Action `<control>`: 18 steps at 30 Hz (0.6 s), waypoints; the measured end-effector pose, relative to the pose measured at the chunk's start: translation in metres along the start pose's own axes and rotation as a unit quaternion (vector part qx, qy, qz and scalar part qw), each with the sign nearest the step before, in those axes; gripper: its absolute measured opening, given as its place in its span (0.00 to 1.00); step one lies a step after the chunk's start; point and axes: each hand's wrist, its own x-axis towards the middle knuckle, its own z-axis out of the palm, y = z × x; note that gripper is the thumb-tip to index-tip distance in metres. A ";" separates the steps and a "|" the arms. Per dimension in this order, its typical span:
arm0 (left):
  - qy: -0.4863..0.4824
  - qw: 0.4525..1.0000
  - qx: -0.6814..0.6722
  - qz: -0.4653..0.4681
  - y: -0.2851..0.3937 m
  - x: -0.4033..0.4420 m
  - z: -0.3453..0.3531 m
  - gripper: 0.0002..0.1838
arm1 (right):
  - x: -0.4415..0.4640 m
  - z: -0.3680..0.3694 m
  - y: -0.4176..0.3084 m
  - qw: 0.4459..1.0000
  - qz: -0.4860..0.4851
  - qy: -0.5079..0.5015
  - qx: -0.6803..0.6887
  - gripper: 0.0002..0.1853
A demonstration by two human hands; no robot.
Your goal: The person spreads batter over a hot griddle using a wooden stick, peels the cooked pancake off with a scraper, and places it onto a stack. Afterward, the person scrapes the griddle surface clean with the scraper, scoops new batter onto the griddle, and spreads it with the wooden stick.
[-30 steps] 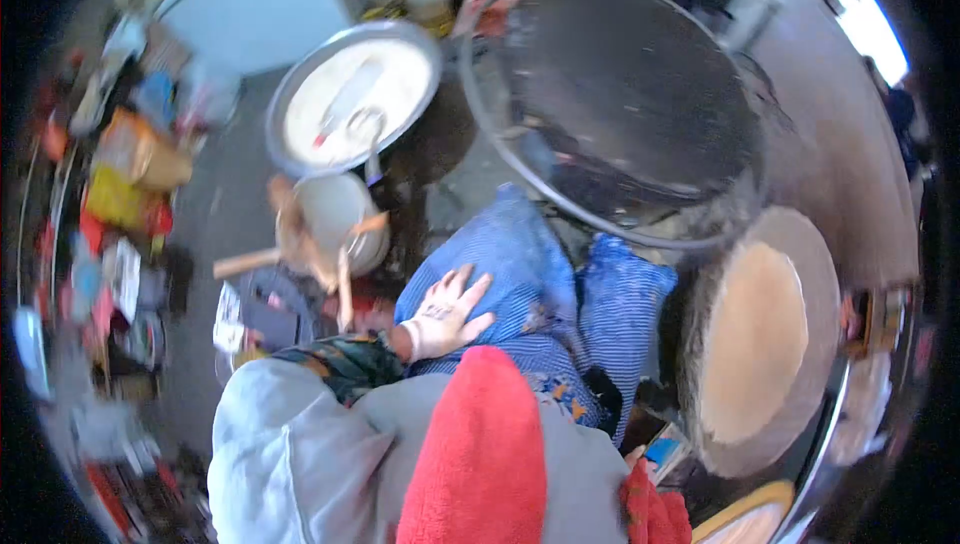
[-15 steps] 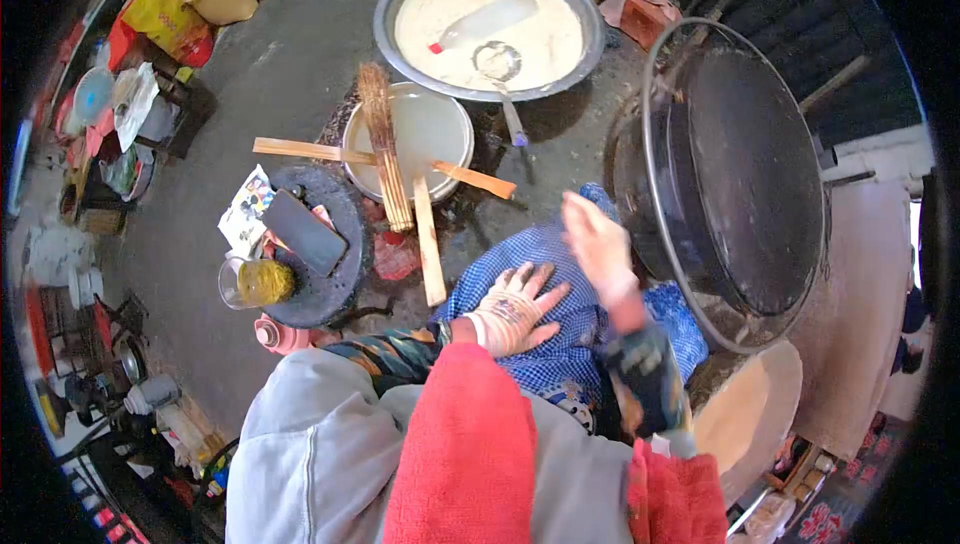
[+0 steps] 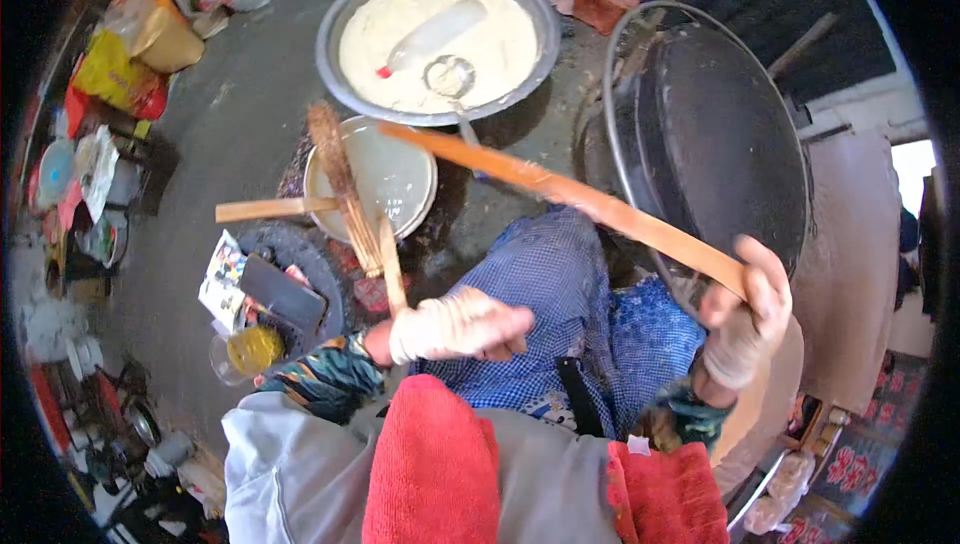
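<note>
The wooden strip [image 3: 570, 191] is in the right hand [image 3: 748, 314], whose thumb and fingers pinch its near end, while the rest slants away across the front of the knees. It looks light and fairly stiff, long and thin enough that the far tip probably swings widely with a small turn of the wrist. The flat end seems the natural place to hold, thumb on one face and fingers on the other; any wet film (the reddish face has a slight sheen) could make it slippery. It hardly seems fragile, though a hard knock might split it along the grain.

The left hand [image 3: 455, 326] is apart from the right, fingers curled above the blue cloth [image 3: 545, 279]; whether anything lies inside it, I cannot tell.

For edges, the metal ring [image 3: 612, 114] around the dark griddle [image 3: 735, 154] appears close beneath the strip, and the tip overlaps the rim of the bucket [image 3: 390, 169] in view, touching or not being unclear. The easiest room seems to be over the knees, between ring and bucket
</note>
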 end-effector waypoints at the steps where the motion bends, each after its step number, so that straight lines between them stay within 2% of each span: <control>1: 0.055 0.996 -0.064 0.030 -0.012 0.008 -0.012 0.31 | -0.008 -0.013 -0.002 0.999 0.006 0.032 0.016 0.24; 2: 0.111 0.984 -0.127 0.060 -0.026 0.018 -0.027 0.31 | -0.017 -0.026 0.000 0.997 0.011 0.062 0.035 0.26; 4: 0.252 0.917 -0.309 0.000 -0.033 0.039 -0.061 0.34 | -0.039 -0.065 0.036 0.995 0.074 -0.026 0.069 0.31; 6: 0.303 0.841 -0.448 0.007 -0.048 0.072 -0.102 0.41 | -0.061 -0.074 0.066 0.967 0.211 -0.113 0.090 0.35; 7: 0.279 0.826 -0.486 0.064 -0.054 0.090 -0.120 0.38 | -0.059 -0.044 0.064 0.935 0.278 -0.158 0.154 0.35; 8: 0.250 0.808 -0.521 0.117 -0.060 0.110 -0.137 0.36 | -0.059 -0.018 0.063 0.935 0.289 -0.149 0.143 0.27; 9: 0.258 0.795 -0.520 0.178 -0.069 0.134 -0.155 0.27 | -0.055 -0.002 0.067 0.934 0.305 -0.141 0.120 0.22; 10: 0.320 0.729 -0.590 0.131 -0.063 0.156 -0.167 0.14 | -0.052 0.007 0.072 0.932 0.322 -0.132 0.096 0.18; 11: 0.320 0.732 -0.587 0.130 -0.084 0.176 -0.189 0.12 | -0.053 0.012 0.075 0.943 0.310 -0.103 0.068 0.16; 12: 0.320 0.735 -0.584 0.131 -0.072 0.182 -0.194 0.11 | -0.050 0.014 0.077 0.951 0.296 -0.075 0.039 0.14; 13: 0.288 0.784 -0.531 0.146 -0.067 0.177 -0.189 0.13 | -0.044 0.014 0.080 0.959 0.279 -0.047 0.009 0.13; 14: 0.268 0.885 -0.327 0.195 -0.065 0.164 -0.186 0.15 | -0.043 0.007 0.084 0.963 0.269 -0.014 0.005 0.13; 16: 0.304 0.888 -0.310 0.150 -0.054 0.143 -0.168 0.12 | -0.055 -0.018 0.094 0.967 0.250 0.049 -0.002 0.14; 18: 0.396 0.863 -0.302 0.086 -0.035 0.132 -0.146 0.10 | -0.064 -0.034 0.102 0.966 0.239 0.098 -0.017 0.13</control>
